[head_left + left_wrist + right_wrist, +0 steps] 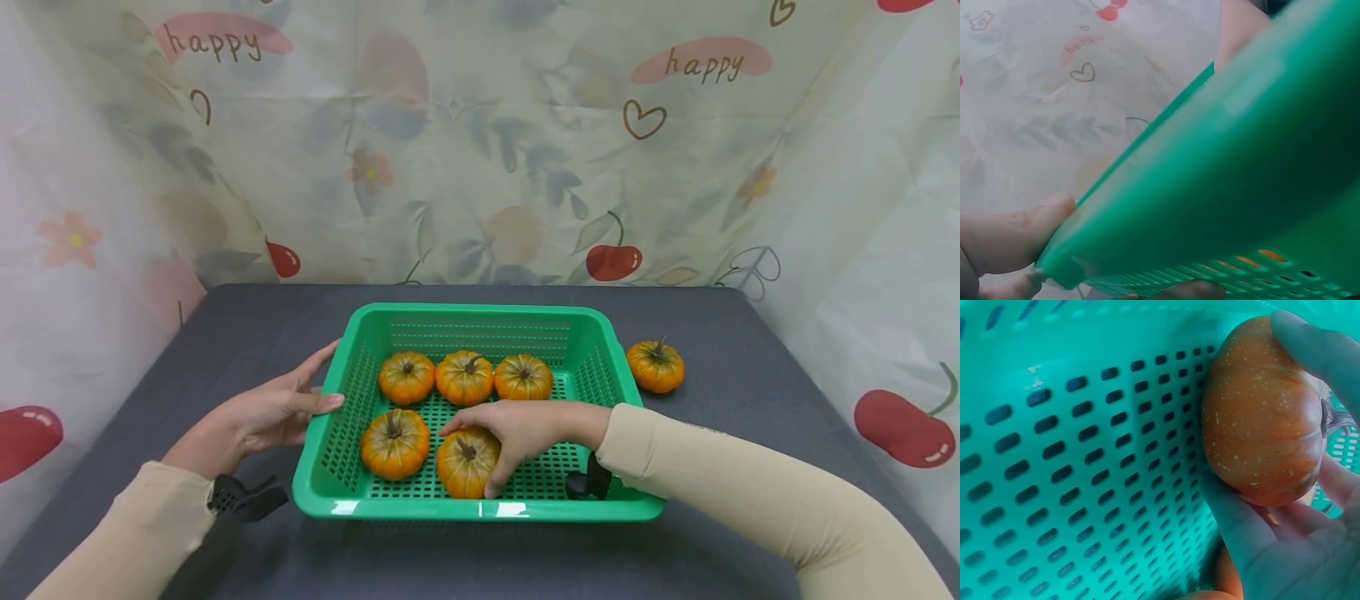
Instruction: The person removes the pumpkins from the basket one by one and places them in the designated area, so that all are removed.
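A green perforated plastic basket (480, 309) holds several small orange pumpkins. My left hand (273, 412) grips the basket's left rim; the left wrist view shows the thumb (1047, 222) against the rim and fingertips below it. Inside the basket, my right hand (525, 427) holds a pumpkin (462, 468) at the front middle, thumb and fingers spread around its sides. In the right wrist view, that pumpkin (1263, 419) is close to the perforated wall, its stem toward the palm. To its left sits another pumpkin (394, 446). Three more, including a pumpkin (465, 379), line the back.
One pumpkin (656, 367) lies on the dark tabletop (697, 333), just outside the basket's right side. A printed curtain (480, 167) hangs behind the table and along both sides. A black wrist device (247, 498) is strapped at my left wrist.
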Available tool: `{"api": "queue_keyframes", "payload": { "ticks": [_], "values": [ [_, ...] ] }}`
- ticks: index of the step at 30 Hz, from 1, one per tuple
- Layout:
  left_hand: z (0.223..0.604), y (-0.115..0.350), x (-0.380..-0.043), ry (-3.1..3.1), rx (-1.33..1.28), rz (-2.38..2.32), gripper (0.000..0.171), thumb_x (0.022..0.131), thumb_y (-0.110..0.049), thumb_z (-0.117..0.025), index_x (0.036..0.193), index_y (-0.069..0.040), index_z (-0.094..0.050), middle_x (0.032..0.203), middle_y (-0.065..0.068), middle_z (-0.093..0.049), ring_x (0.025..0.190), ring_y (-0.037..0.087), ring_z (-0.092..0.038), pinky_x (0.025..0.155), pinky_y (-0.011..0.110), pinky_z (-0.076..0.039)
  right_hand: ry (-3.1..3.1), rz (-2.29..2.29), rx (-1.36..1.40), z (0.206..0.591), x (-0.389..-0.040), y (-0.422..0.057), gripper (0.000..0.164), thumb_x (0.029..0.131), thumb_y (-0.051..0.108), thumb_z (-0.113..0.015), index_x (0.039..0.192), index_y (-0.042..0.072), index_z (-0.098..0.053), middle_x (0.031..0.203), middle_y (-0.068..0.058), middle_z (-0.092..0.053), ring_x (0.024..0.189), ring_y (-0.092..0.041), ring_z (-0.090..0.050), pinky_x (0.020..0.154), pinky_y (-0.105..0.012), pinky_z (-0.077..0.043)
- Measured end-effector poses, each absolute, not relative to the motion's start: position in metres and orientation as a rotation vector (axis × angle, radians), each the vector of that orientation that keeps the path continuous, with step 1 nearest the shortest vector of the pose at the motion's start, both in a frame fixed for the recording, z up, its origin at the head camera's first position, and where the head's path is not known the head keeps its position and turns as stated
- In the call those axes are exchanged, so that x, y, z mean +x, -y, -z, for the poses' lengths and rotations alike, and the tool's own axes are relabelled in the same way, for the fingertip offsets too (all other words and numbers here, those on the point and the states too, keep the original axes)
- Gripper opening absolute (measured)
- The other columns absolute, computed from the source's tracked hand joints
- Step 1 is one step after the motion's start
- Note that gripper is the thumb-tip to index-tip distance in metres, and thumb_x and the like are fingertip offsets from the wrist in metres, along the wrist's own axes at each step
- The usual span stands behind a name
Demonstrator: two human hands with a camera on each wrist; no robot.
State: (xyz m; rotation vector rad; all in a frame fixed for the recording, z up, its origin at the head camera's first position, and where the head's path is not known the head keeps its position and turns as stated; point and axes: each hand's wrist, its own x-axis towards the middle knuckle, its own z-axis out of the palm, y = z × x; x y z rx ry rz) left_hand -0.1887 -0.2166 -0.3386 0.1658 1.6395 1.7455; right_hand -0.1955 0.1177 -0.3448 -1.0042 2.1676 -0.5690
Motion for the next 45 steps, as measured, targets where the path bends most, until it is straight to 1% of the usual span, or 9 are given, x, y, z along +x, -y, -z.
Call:
{"api": "queue_keyframes", "payload": {
  "ticks": [6, 14, 23, 29, 37, 45],
  "values": [
    [0.339, 0.217, -0.189, -1.631, 0.164, -1.750, 0.093, 0.099, -0.012, -0.055, 0.151, -0.044, 0.016, 0.157, 0.031, -0.007, 0.116, 0.037, -0.060, 0.092, 0.059, -0.050, -2.180, 0.609, -0.988, 0.342, -0.197, -0.118, 0.080, 0.073, 0.028, -0.086, 0.141, 0.028, -0.044, 0.132, 0.009, -0.051, 0.112, -0.005, -0.052, 0.092, -0.024, -0.048],
    [0.338, 0.217, -0.189, -1.632, 0.162, -1.747, 0.094, 0.099, -0.012, -0.056, 0.151, -0.044, 0.016, 0.157, 0.031, -0.007, 0.118, 0.037, -0.059, 0.092, 0.059, -0.049, -2.213, 0.649, -0.991, 0.338, -0.196, -0.118, 0.081, 0.074, 0.030, -0.086, 0.143, 0.023, -0.044, 0.134, 0.006, -0.051, 0.110, -0.006, -0.053, 0.091, -0.024, -0.049],
    [0.337, 0.216, -0.189, -1.637, 0.155, -1.745, 0.093, 0.099, -0.011, -0.054, 0.151, -0.043, 0.016, 0.157, 0.031, -0.006, 0.118, 0.038, -0.058, 0.092, 0.060, -0.049, -2.249, 0.680, -1.025, 0.331, -0.198, -0.119, 0.083, 0.074, 0.033, -0.085, 0.145, 0.026, -0.042, 0.139, 0.009, -0.049, 0.115, -0.007, -0.052, 0.095, -0.027, -0.048],
    [0.337, 0.216, -0.188, -1.642, 0.154, -1.743, 0.093, 0.099, -0.011, -0.054, 0.151, -0.043, 0.016, 0.157, 0.031, -0.007, 0.118, 0.037, -0.059, 0.092, 0.060, -0.049, -2.229, 0.754, -1.063, 0.325, -0.199, -0.122, 0.079, 0.076, 0.033, -0.084, 0.144, 0.029, -0.044, 0.142, 0.012, -0.047, 0.119, -0.007, -0.051, 0.098, -0.028, -0.046],
    [0.337, 0.216, -0.189, -1.642, 0.158, -1.739, 0.094, 0.099, -0.011, -0.055, 0.151, -0.043, 0.016, 0.157, 0.031, -0.007, 0.118, 0.036, -0.059, 0.093, 0.059, -0.049, -2.246, 0.820, -1.067, 0.311, -0.199, -0.131, 0.076, 0.077, 0.030, -0.084, 0.142, 0.028, -0.045, 0.135, 0.007, -0.050, 0.112, -0.011, -0.054, 0.091, -0.027, -0.050],
    [0.337, 0.216, -0.188, -1.637, 0.161, -1.737, 0.095, 0.099, -0.012, -0.056, 0.151, -0.043, 0.017, 0.157, 0.031, -0.005, 0.118, 0.036, -0.059, 0.093, 0.059, -0.049, -2.262, 0.936, -1.052, 0.286, -0.199, -0.147, 0.077, 0.076, 0.028, -0.084, 0.143, 0.026, -0.045, 0.142, 0.004, -0.045, 0.111, -0.017, -0.056, 0.089, -0.031, -0.053]
  ]
}}
